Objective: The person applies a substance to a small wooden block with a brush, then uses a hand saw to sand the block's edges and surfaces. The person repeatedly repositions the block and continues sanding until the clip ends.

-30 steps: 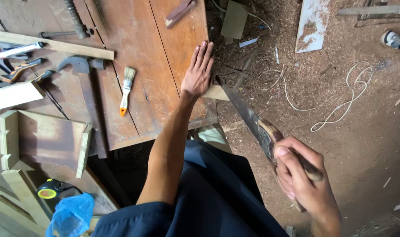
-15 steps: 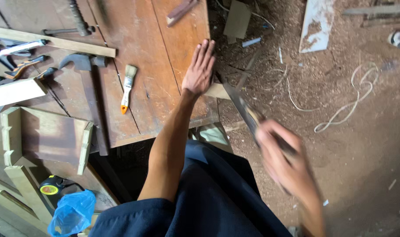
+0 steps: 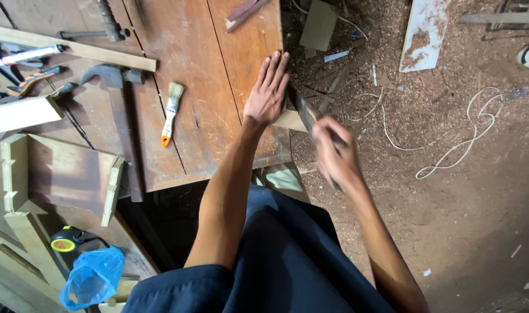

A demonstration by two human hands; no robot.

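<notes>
Your left hand lies flat and open, palm down, on the brown wooden counter at its right edge. Your right hand, blurred, closes around the handle of a handsaw whose blade runs just beside the left fingertips. A paintbrush with an orange handle lies left on the counter; a crumpled blue plastic bag sits lower left.
</notes>
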